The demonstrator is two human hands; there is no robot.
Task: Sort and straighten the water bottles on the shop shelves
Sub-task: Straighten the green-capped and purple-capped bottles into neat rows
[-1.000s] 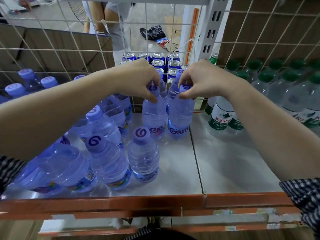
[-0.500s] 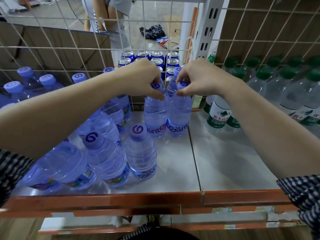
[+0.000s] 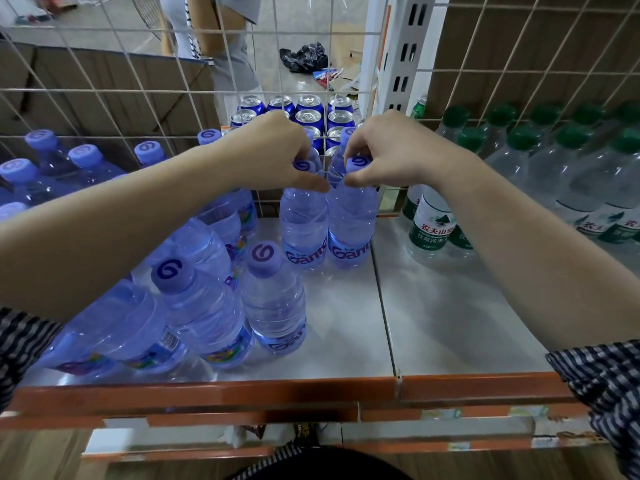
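Observation:
Two blue water bottles stand upright side by side near the back of the white shelf (image 3: 450, 317). My left hand (image 3: 273, 150) pinches the purple cap of the left bottle (image 3: 303, 226). My right hand (image 3: 388, 150) pinches the cap of the right bottle (image 3: 351, 226). Both labels face me. In front of them stands a lone blue bottle (image 3: 273, 299), with several more blue bottles (image 3: 194, 306) crowded to the left under my left forearm.
Green-capped bottles (image 3: 540, 168) fill the right back of the shelf. Blue drink cans (image 3: 308, 114) stand behind a wire mesh back panel (image 3: 221, 91). A person stands beyond the mesh. An orange rail (image 3: 311, 393) edges the shelf front.
Both hands have stayed on the two bottle caps. The pair of bottles has shifted slightly together and toward the back; the view has tilted a little.

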